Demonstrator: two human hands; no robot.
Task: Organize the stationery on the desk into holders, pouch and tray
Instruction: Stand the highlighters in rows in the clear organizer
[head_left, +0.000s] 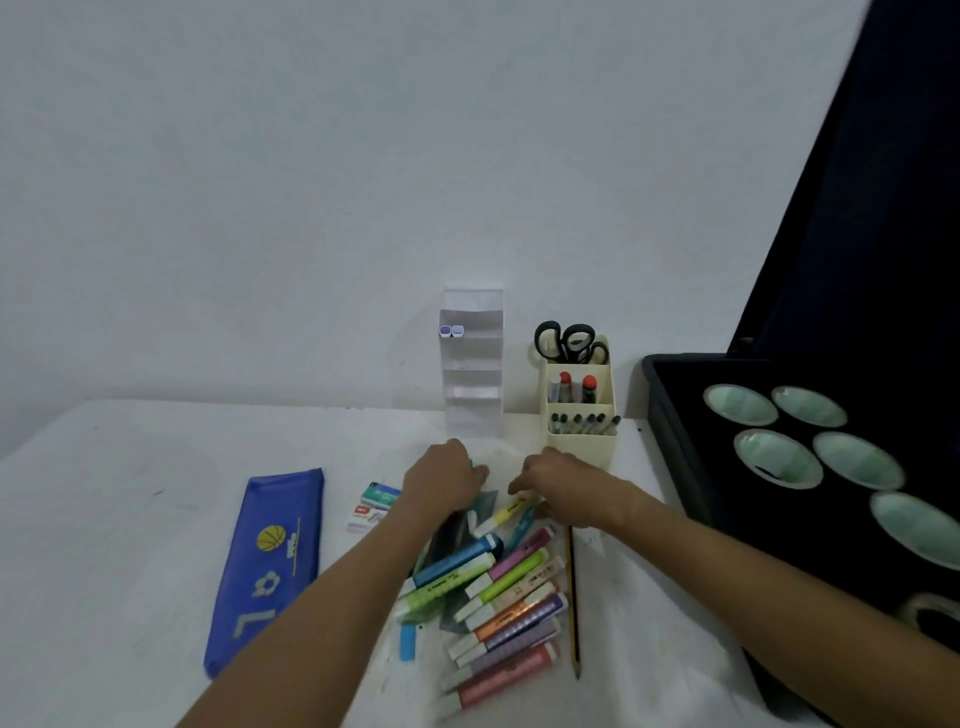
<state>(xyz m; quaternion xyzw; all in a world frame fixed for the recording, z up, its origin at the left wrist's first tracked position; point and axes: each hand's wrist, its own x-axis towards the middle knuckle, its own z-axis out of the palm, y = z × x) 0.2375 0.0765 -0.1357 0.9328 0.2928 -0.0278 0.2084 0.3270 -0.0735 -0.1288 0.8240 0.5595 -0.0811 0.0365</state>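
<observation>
Hands (447, 480) hover over chunky plastic highlighters (501, 597) beside flat blue pouch (267, 566).

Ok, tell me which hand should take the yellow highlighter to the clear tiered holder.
Right. The right hand already has its fingertips at the yellow highlighter, while the left hand is busy with something green. The clear tiered holder stands just beyond both.

The picture is dim, with a cold bluish-grey tone and soft, weak shadows. Everything looks slightly blurred. Straight lines bend near the edges.
</observation>
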